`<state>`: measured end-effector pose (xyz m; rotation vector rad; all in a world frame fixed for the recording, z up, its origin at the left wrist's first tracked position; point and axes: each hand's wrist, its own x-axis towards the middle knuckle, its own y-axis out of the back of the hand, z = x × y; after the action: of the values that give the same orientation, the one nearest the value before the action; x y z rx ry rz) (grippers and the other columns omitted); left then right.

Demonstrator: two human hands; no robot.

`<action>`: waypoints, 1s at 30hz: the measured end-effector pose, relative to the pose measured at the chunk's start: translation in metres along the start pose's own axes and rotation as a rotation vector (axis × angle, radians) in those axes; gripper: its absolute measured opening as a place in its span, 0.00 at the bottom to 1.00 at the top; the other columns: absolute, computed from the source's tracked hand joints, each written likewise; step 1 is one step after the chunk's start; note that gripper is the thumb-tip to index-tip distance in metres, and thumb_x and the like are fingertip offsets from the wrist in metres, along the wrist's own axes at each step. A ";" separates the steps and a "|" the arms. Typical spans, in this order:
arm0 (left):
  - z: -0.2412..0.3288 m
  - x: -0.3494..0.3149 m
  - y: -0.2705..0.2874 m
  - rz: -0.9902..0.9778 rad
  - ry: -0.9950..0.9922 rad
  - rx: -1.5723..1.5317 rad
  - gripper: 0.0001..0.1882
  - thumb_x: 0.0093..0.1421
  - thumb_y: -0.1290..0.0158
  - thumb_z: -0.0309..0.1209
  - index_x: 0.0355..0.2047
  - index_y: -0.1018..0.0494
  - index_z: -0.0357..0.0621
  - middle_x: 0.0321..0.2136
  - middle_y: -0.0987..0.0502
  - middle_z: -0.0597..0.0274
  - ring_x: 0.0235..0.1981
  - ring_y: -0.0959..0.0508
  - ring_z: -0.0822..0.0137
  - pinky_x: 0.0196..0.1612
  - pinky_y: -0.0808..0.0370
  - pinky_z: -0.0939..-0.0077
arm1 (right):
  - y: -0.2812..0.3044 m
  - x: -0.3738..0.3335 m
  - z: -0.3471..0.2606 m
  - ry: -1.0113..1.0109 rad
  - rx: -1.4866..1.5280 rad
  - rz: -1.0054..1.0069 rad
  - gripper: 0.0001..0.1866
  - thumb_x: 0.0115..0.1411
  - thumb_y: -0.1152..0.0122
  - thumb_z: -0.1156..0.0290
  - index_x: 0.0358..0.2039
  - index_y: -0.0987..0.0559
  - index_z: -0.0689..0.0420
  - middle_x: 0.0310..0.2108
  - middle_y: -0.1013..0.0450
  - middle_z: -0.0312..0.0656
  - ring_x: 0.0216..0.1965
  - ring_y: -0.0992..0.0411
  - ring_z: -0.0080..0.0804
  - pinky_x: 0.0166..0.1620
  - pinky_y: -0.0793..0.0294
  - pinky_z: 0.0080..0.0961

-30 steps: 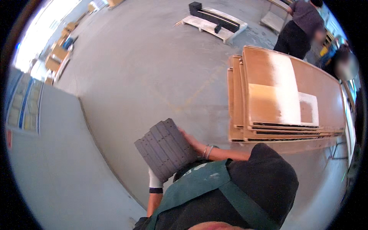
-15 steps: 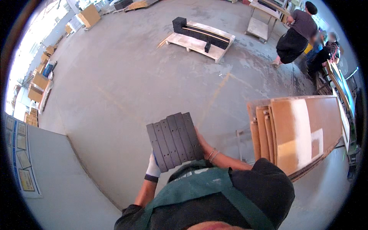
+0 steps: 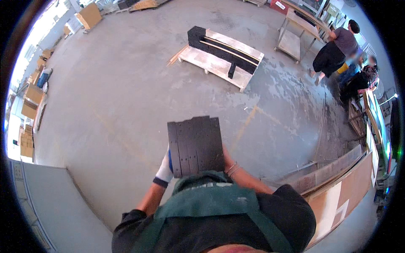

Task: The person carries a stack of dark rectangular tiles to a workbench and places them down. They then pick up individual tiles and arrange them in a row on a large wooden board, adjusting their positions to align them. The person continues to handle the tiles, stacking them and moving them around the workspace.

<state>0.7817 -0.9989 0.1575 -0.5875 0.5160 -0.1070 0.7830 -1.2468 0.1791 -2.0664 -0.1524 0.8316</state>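
A stack of dark grey flat bars with small holes (image 3: 196, 146) is held upright against the front of my green apron (image 3: 206, 200). On its left side my left hand (image 3: 165, 168), in a white glove with a dark cuff, grips the edge; its fingers are mostly hidden. My right hand (image 3: 228, 160) closes on the opposite side, with bracelets at the wrist and its fingers behind the bars. Ahead on the floor, a pale wooden pallet (image 3: 194, 61) carries rows of black bars (image 3: 228, 54) with thin wooden strips along them.
Large brown boards (image 3: 346, 198) lean at my right. A grey partition (image 3: 63, 202) stands at the left. Far right, a person in dark clothes (image 3: 333, 52) stands by a wheeled workbench (image 3: 291, 42), with others seated nearby. Cardboard boxes (image 3: 31, 99) line the far left.
The pallet looks closer and the brown boards have slid back to my right as I move forward. The stack in my hands has turned more upright.
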 end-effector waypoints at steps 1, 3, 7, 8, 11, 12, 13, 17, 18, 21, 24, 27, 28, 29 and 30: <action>0.011 0.030 0.001 -0.042 -0.014 0.066 0.33 0.72 0.62 0.55 0.68 0.39 0.44 0.61 0.29 0.51 0.58 0.25 0.53 0.59 0.25 0.51 | 0.009 0.022 -0.013 -0.009 0.010 -0.003 0.40 0.68 0.59 0.34 0.62 0.28 0.58 0.53 0.25 0.41 0.48 0.25 0.34 0.51 0.21 0.35; 0.062 0.115 -0.007 -0.110 0.015 0.112 0.33 0.72 0.61 0.54 0.67 0.39 0.44 0.60 0.29 0.51 0.57 0.25 0.55 0.59 0.25 0.54 | 0.020 0.101 -0.069 0.006 0.017 -0.034 0.39 0.69 0.59 0.36 0.62 0.29 0.58 0.54 0.25 0.41 0.49 0.24 0.36 0.50 0.20 0.36; 0.133 0.261 -0.037 -0.208 0.106 0.106 0.27 0.75 0.62 0.46 0.64 0.36 0.41 0.54 0.25 0.58 0.53 0.25 0.67 0.56 0.26 0.68 | 0.009 0.193 -0.139 0.277 -0.013 0.126 0.32 0.72 0.58 0.45 0.61 0.29 0.60 0.54 0.25 0.43 0.50 0.24 0.39 0.51 0.20 0.39; 0.143 0.284 -0.043 -0.230 0.102 0.163 0.24 0.76 0.62 0.43 0.63 0.35 0.39 0.52 0.24 0.60 0.52 0.26 0.72 0.55 0.26 0.74 | 0.010 0.208 -0.156 0.248 0.099 0.097 0.31 0.73 0.58 0.47 0.61 0.29 0.60 0.54 0.25 0.44 0.50 0.24 0.40 0.51 0.20 0.40; 0.170 0.371 -0.055 -0.213 0.118 0.224 0.25 0.76 0.61 0.44 0.62 0.34 0.37 0.50 0.23 0.61 0.50 0.26 0.73 0.54 0.26 0.74 | -0.001 0.250 -0.211 0.304 0.224 -0.058 0.27 0.73 0.57 0.52 0.61 0.29 0.61 0.55 0.25 0.45 0.51 0.24 0.41 0.52 0.20 0.40; 0.181 0.404 -0.060 -0.169 0.290 -0.005 0.25 0.75 0.60 0.43 0.62 0.34 0.37 0.50 0.23 0.61 0.50 0.25 0.72 0.55 0.27 0.74 | -0.005 0.264 -0.230 0.344 0.230 -0.121 0.26 0.73 0.57 0.54 0.61 0.29 0.61 0.55 0.25 0.45 0.51 0.24 0.41 0.53 0.20 0.40; 0.192 0.436 -0.067 -0.188 0.311 -0.021 0.24 0.75 0.59 0.41 0.63 0.35 0.37 0.50 0.22 0.60 0.50 0.25 0.72 0.55 0.27 0.73 | 0.000 0.284 -0.249 0.359 0.270 -0.232 0.27 0.73 0.57 0.54 0.62 0.30 0.60 0.56 0.26 0.47 0.53 0.25 0.43 0.54 0.21 0.43; 0.234 0.572 -0.098 -0.327 0.229 0.247 0.27 0.75 0.59 0.44 0.65 0.37 0.40 0.57 0.26 0.57 0.56 0.26 0.65 0.61 0.29 0.67 | 0.026 0.379 -0.342 0.339 0.441 -0.477 0.28 0.73 0.58 0.53 0.65 0.33 0.59 0.60 0.30 0.50 0.56 0.27 0.49 0.55 0.22 0.50; 0.235 0.598 -0.103 -0.354 0.180 0.314 0.27 0.75 0.60 0.46 0.66 0.38 0.41 0.59 0.27 0.57 0.57 0.26 0.63 0.62 0.29 0.66 | 0.031 0.394 -0.357 0.343 0.440 -0.339 0.28 0.73 0.57 0.53 0.65 0.34 0.60 0.60 0.30 0.50 0.56 0.27 0.49 0.55 0.22 0.49; 0.258 0.701 -0.112 -0.367 0.036 0.391 0.28 0.75 0.62 0.47 0.66 0.38 0.40 0.60 0.28 0.57 0.57 0.26 0.63 0.62 0.29 0.66 | 0.005 0.465 -0.429 0.397 0.340 0.052 0.28 0.73 0.56 0.54 0.65 0.34 0.61 0.60 0.29 0.50 0.56 0.27 0.48 0.56 0.23 0.48; 0.292 0.784 -0.138 -0.400 0.103 0.340 0.28 0.75 0.61 0.46 0.65 0.37 0.39 0.59 0.28 0.58 0.56 0.26 0.65 0.61 0.28 0.68 | 0.012 0.517 -0.487 0.461 0.307 -0.082 0.28 0.72 0.55 0.54 0.64 0.33 0.61 0.59 0.28 0.50 0.56 0.27 0.47 0.56 0.23 0.47; 0.314 0.854 -0.154 -0.433 0.192 0.285 0.27 0.75 0.60 0.45 0.63 0.36 0.36 0.55 0.24 0.58 0.53 0.24 0.68 0.57 0.27 0.71 | 0.007 0.565 -0.537 0.368 0.314 0.227 0.28 0.73 0.58 0.53 0.63 0.32 0.62 0.56 0.26 0.49 0.53 0.25 0.47 0.54 0.21 0.44; 0.322 0.873 -0.160 -0.432 0.203 0.267 0.27 0.75 0.59 0.45 0.62 0.35 0.34 0.52 0.22 0.57 0.51 0.23 0.69 0.54 0.26 0.73 | 0.008 0.581 -0.552 0.346 0.343 0.253 0.28 0.73 0.59 0.53 0.62 0.31 0.62 0.55 0.26 0.49 0.52 0.25 0.47 0.53 0.20 0.43; 0.337 0.902 -0.174 -0.366 0.290 0.216 0.27 0.75 0.61 0.46 0.62 0.34 0.34 0.52 0.22 0.57 0.51 0.23 0.70 0.55 0.27 0.73 | 0.023 0.604 -0.570 0.394 0.413 0.035 0.28 0.73 0.58 0.53 0.62 0.31 0.62 0.55 0.26 0.50 0.52 0.25 0.47 0.53 0.20 0.44; 0.350 0.934 -0.190 -0.299 0.377 0.168 0.28 0.76 0.63 0.47 0.61 0.33 0.34 0.52 0.22 0.57 0.52 0.24 0.70 0.55 0.27 0.73 | 0.036 0.628 -0.587 0.436 0.402 -0.027 0.28 0.73 0.57 0.52 0.62 0.31 0.62 0.55 0.26 0.50 0.52 0.25 0.47 0.52 0.20 0.44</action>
<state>1.7742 -1.2054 0.1061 -0.4770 0.7734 -0.5477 1.6167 -1.4242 0.0651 -1.8053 0.2104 0.3426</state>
